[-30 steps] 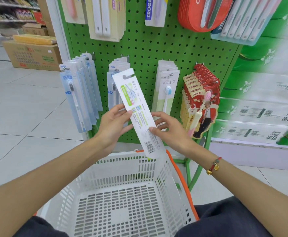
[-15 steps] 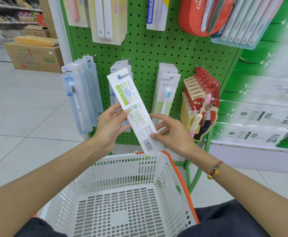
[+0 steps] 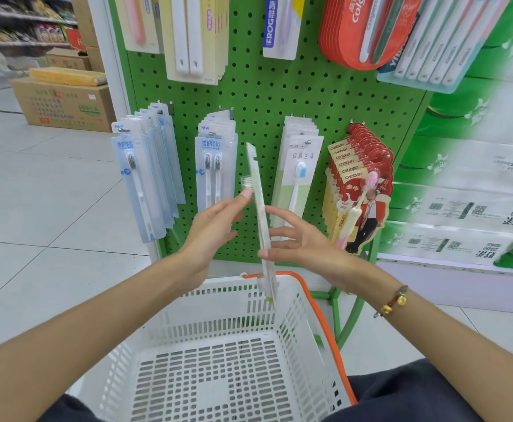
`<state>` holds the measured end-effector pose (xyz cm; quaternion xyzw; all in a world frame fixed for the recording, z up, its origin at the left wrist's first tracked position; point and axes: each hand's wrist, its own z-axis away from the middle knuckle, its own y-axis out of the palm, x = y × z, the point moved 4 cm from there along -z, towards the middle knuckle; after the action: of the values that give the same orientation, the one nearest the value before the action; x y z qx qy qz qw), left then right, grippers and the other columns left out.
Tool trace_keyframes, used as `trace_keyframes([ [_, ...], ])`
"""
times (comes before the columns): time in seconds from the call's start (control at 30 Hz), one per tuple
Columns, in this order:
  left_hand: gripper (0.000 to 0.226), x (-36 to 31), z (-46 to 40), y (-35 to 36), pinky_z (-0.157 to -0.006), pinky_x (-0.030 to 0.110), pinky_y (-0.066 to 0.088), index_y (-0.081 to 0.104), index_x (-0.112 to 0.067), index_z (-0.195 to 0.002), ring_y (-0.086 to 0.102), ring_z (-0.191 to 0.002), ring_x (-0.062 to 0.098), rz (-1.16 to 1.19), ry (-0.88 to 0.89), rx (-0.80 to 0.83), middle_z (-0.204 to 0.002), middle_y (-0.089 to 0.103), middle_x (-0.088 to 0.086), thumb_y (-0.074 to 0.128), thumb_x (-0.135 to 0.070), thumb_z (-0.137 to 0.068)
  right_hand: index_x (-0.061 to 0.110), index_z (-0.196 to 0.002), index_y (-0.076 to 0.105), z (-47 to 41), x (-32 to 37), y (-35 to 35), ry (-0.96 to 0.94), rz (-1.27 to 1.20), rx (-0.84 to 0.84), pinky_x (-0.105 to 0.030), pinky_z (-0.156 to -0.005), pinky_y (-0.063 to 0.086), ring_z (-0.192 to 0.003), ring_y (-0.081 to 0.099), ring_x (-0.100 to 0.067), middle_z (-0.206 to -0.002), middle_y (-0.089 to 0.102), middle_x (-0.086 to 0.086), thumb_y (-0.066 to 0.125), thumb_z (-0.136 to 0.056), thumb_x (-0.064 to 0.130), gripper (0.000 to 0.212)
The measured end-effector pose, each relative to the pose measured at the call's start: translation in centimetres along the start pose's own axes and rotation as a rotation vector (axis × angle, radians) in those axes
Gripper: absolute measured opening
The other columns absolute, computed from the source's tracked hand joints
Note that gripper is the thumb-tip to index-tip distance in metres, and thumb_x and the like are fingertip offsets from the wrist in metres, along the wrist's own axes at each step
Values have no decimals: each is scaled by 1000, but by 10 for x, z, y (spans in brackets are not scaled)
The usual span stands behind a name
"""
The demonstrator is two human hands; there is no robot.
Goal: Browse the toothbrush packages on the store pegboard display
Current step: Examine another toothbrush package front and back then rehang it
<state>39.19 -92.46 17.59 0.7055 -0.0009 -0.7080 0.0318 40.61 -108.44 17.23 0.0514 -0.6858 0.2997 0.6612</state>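
Note:
A long white-and-green toothbrush package [image 3: 256, 190] stands almost edge-on to me in front of the green pegboard [image 3: 264, 95], above the basket. My right hand [image 3: 307, 248] pinches its lower half between thumb and fingers. My left hand [image 3: 212, 226] has straight fingers, with a fingertip touching the package's upper part near the brush head. On the pegs behind hang blue single-brush packs [image 3: 136, 178], a two-brush pack [image 3: 215, 166], white-and-green packs [image 3: 301, 169] and red canban packs [image 3: 358, 166].
A white plastic basket [image 3: 218, 287] with an orange handle sits just below my hands. More toothbrush packs hang on the upper pegs. Green tissue packs [image 3: 468, 178] are stacked to the right. A cardboard box [image 3: 63, 105] stands on the tiled floor at left.
The package has turned from facing me, back label showing, to nearly edge-on. My left hand's fingers have straightened and my right hand has shifted its grip lower.

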Motion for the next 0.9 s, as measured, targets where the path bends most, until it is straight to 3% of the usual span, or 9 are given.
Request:
trace_keyframes([
  [0.17,89,-2,-3,-4,-109,33,38,47,-29,-139,49,-125,2,-65,9,124,-138,53,-13,71,-72,-65,49,-137,36,7,2,0,14,-39,139,-27,-99,47,-115,59,-3,-135,52,4,75,-83,16,74],
  [0.3,43,-9,-2,-6,-111,35,36,66,-48,-100,56,-116,-1,-101,70,137,-107,67,-27,79,-63,-62,46,-135,36,10,4,2,11,-72,221,-34,-104,47,-119,60,-11,-138,53,-4,72,-85,9,72],
  [0.43,67,-11,-5,-10,-108,39,40,66,-28,-115,62,-111,2,-74,95,44,-112,70,-15,83,-58,-58,49,-129,39,14,5,3,23,-128,290,-32,-101,49,-121,59,-14,-138,53,-4,68,-87,7,66],
  [0.53,55,-11,-3,-12,-106,38,43,69,-31,-104,64,-108,4,-53,96,13,-108,72,-13,83,-55,-56,47,-130,39,16,6,4,38,-108,294,-22,-91,52,-118,61,-9,-134,56,3,63,-91,6,61],
  [0.63,43,-11,-3,-13,-101,36,48,70,-35,-94,66,-104,4,-72,116,-13,-104,72,-15,81,-51,-56,50,-120,41,15,6,5,49,-25,244,-10,-79,50,-103,63,6,-116,56,21,64,-91,10,54],
  [0.7,34,-13,-2,-11,-94,28,50,68,-38,-87,66,-98,0,-76,132,-29,-95,71,-21,80,-47,-56,53,-117,41,15,9,4,44,51,219,-6,-79,47,-99,59,15,-114,52,25,66,-91,16,52],
  [0.77,27,-15,-2,-10,-78,12,49,64,-41,-83,65,-87,-10,-93,167,-38,-85,67,-28,80,-41,-61,50,-127,44,17,14,0,17,100,168,-11,-90,44,-110,53,13,-123,53,21,65,-92,21,50],
  [0.83,30,-16,-1,-10,-66,5,48,61,-41,-86,64,-80,-16,-128,208,-55,-88,65,-28,82,-33,-67,37,-137,47,15,24,-8,-48,144,8,-26,-103,42,-120,52,2,-132,55,15,55,-98,17,45],
  [0.9,33,-16,-2,-9,-78,13,53,62,-41,-92,64,-85,-13,-188,239,-83,-96,67,-24,83,-34,-67,26,-134,52,14,39,-17,-148,142,-231,-33,-106,43,-115,57,-2,-128,60,10,42,-101,8,39],
])
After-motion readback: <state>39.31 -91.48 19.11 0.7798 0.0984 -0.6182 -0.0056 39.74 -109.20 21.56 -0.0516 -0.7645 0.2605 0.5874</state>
